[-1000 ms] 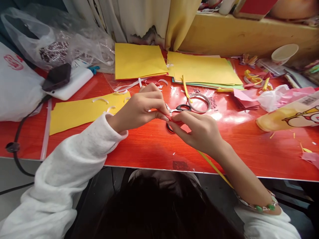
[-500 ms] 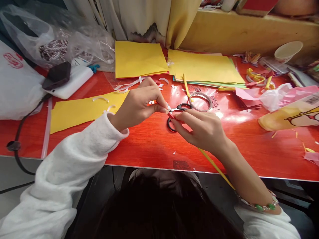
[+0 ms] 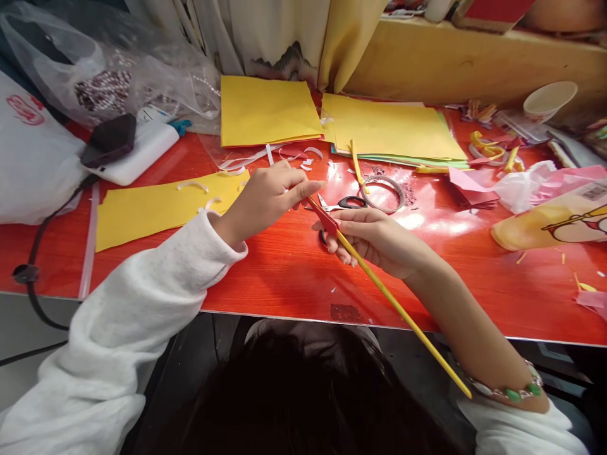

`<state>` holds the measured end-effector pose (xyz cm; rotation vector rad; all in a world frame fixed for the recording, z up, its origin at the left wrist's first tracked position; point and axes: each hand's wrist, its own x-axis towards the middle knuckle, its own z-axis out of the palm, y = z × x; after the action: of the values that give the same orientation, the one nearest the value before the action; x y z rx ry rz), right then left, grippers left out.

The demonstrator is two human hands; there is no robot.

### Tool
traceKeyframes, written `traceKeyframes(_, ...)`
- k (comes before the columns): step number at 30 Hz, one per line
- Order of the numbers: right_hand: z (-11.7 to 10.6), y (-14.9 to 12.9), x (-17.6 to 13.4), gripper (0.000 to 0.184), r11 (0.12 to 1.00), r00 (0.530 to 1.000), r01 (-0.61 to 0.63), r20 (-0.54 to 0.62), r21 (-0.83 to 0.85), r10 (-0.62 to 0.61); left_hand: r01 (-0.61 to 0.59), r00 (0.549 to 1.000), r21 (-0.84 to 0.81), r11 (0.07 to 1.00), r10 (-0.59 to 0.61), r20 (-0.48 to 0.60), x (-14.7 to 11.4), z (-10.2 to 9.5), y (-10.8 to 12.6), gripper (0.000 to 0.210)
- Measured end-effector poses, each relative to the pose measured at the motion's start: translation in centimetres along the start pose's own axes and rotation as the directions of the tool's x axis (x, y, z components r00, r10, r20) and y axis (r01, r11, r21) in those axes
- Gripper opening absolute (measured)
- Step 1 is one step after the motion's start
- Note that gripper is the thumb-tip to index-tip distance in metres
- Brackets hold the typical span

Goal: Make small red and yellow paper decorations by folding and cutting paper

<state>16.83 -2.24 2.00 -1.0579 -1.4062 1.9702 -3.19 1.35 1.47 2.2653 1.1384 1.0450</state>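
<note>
Over a red table (image 3: 265, 284), a red-tipped yellow stick (image 3: 403, 313) in hand

At far left, a white bag (image 3: 33, 158) hides its contents; beside it, a clear plastic bag (image 3: 183, 95) holds beaded strands (image 3: 102, 91). The left hand (image 3: 265, 199), fingers curled and thumb stretched out, is at the upper end of some red paper (image 3: 327, 220); whether it grips cannot be told. The stick slants from that paper down past the table's near edge, held in the bent fingers of the right hand (image 3: 379, 240). Farther right are a tilted paper cup (image 3: 550, 101) and a yellowish cup (image 3: 526, 224), its contents unclear.

Half a second ago, the left fingers pinched together; now the thumb points away. The right hand has turned, and the stick, then largely behind it, crosses in front.
</note>
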Motion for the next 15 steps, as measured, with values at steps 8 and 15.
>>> traceKeyframes(8, 1.4, 0.0, -0.3, 0.027, 0.936, 0.976, 0.185, -0.058, -0.299, -0.211, -0.014, 1.000, -0.007, 1.000, 0.014, -0.012, 0.0, 0.1, 0.0, 0.047)
traceKeyframes(15, 1.5, 0.3, -0.6, 0.028, 0.807, 0.928, 0.274, -0.077, -0.523, -0.366, -0.192, 0.980, -0.087, 0.978, 0.196, 0.042, -0.1, -0.1, 0.3, 0.026)
